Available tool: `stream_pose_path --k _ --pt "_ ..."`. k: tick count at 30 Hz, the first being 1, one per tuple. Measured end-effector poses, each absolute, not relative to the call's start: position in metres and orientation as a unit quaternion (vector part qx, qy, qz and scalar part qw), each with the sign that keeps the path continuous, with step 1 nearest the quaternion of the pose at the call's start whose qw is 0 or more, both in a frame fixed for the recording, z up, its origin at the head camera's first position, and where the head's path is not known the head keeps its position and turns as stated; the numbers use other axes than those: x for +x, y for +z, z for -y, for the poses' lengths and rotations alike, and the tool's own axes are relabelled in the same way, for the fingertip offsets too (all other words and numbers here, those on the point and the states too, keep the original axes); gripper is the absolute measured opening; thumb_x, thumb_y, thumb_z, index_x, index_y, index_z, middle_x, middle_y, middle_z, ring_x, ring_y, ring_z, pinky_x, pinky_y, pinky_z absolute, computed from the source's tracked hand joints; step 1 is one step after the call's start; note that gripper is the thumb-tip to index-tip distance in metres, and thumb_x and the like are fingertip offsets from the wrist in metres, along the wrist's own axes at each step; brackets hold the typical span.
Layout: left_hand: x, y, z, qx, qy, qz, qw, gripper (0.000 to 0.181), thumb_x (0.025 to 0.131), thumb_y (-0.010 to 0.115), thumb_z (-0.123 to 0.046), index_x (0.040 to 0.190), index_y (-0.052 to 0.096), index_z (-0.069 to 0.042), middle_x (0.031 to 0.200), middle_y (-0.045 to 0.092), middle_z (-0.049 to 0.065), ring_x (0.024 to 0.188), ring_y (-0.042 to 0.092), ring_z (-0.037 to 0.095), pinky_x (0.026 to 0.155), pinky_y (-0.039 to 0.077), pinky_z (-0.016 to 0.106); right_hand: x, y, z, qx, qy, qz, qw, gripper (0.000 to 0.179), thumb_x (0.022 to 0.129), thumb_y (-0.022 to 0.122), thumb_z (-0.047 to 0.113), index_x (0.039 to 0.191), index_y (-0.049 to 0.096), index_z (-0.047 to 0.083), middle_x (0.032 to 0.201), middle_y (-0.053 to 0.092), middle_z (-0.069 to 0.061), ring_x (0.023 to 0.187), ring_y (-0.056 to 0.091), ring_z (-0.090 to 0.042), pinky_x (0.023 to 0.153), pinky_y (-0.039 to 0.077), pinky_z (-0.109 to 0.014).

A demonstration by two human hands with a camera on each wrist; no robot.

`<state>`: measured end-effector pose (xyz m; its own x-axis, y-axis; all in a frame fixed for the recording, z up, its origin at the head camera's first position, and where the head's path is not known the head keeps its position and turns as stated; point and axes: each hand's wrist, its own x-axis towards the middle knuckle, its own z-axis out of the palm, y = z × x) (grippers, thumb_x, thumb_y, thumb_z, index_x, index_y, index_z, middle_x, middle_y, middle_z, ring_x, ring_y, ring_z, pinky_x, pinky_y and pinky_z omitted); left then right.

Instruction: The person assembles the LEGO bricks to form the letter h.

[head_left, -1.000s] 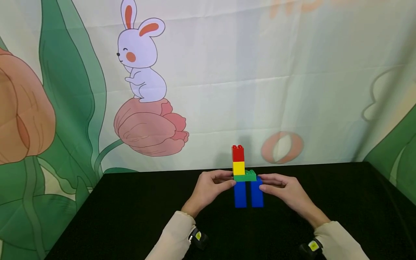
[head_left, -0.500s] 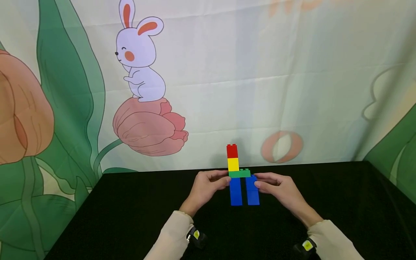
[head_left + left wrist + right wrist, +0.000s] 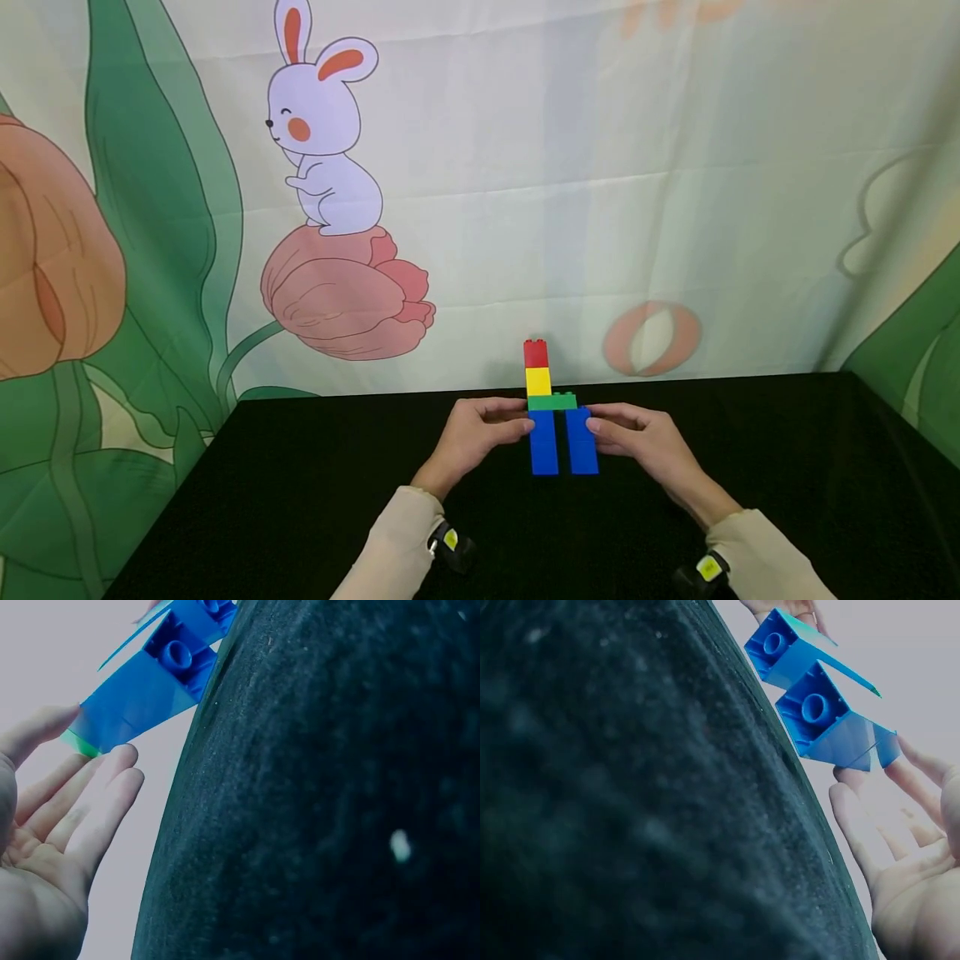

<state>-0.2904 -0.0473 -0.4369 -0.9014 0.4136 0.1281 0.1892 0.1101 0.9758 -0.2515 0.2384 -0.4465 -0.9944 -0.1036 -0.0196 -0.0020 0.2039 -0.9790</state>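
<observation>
Between the two hands is a toy-brick figure. Two blue brick columns, left [image 3: 545, 446] and right [image 3: 583, 448], stand as legs with a gap between. Across their tops lies a green brick [image 3: 551, 403]. A yellow brick [image 3: 538, 382] sits on its left end, topped by a red brick [image 3: 536, 354]. My left hand [image 3: 477, 432] pinches the upper left column near the green brick. My right hand [image 3: 656, 437] pinches the upper right column. Both wrist views show the columns' hollow undersides, so the figure is off the table. Some fingertips are hidden behind it.
A black-covered table [image 3: 337, 508] spreads beneath the hands. Behind its far edge hangs a pale printed cloth [image 3: 480, 208] with a rabbit and flowers. Each wrist wears a black strap with a small camera.
Both hands and the brick figure have shifted slightly left. The figure has turned to face more squarely forward. Its right blue column, bent at the seam half a second ago, now looks straighter.
</observation>
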Motion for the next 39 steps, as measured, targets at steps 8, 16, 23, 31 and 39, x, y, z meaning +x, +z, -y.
stream_pose_path --k 8,16,23,31,39 --pt "-0.2929 -0.442 0.0481 0.188 0.646 -0.73 0.122 0.036 0.101 0.076 -0.017 0.131 0.071 0.002 0.119 0.076 0.016 0.108 0.075 0.028 0.092 0.061 0.037 -0.2523 -0.4485 -0.2379 -0.022 -0.635 -0.77 0.057 0.062 0.095 0.079 0.044 0.142 0.064 0.006 0.135 0.068 -0.018 0.112 0.074 -0.029 0.095 0.061 -0.039" --pt "-0.2928 -0.4428 0.0495 0.173 0.647 -0.731 0.131 0.038 0.101 0.076 -0.019 0.132 0.07 0.002 0.118 0.076 0.015 0.108 0.076 0.028 0.093 0.061 0.037 -0.2532 -0.4503 -0.2374 -0.031 -0.639 -0.765 0.073 0.061 0.098 0.076 0.041 0.145 0.061 0.005 0.14 0.065 -0.02 0.114 0.073 -0.03 0.096 0.06 -0.039" --pt "-0.2924 -0.4445 0.0489 0.17 0.644 -0.735 0.128 0.04 0.1 0.077 -0.02 0.133 0.07 0.002 0.122 0.075 0.015 0.109 0.075 0.029 0.094 0.061 0.037 -0.2526 -0.4504 -0.2353 -0.031 -0.634 -0.769 0.08 0.065 0.096 0.078 0.039 0.148 0.058 0.006 0.144 0.063 -0.019 0.119 0.07 -0.029 0.101 0.057 -0.04" --pt "-0.293 -0.446 0.0507 0.179 0.635 -0.739 0.141 0.042 0.1 0.077 -0.019 0.136 0.068 0.0 0.13 0.072 0.016 0.112 0.073 0.027 0.095 0.06 0.037 -0.252 -0.4512 -0.2336 -0.044 -0.604 -0.791 0.088 0.068 0.097 0.076 0.042 0.152 0.055 0.008 0.149 0.058 -0.019 0.126 0.064 -0.031 0.107 0.053 -0.05" --pt "-0.2938 -0.4449 0.0527 0.173 0.634 -0.738 0.154 0.043 0.1 0.077 -0.018 0.137 0.067 0.002 0.127 0.073 0.015 0.11 0.074 0.028 0.094 0.061 0.036 -0.2522 -0.4516 -0.2327 -0.033 -0.582 -0.807 0.096 0.068 0.097 0.075 0.046 0.151 0.056 0.011 0.145 0.062 -0.016 0.128 0.062 -0.033 0.111 0.044 -0.063"
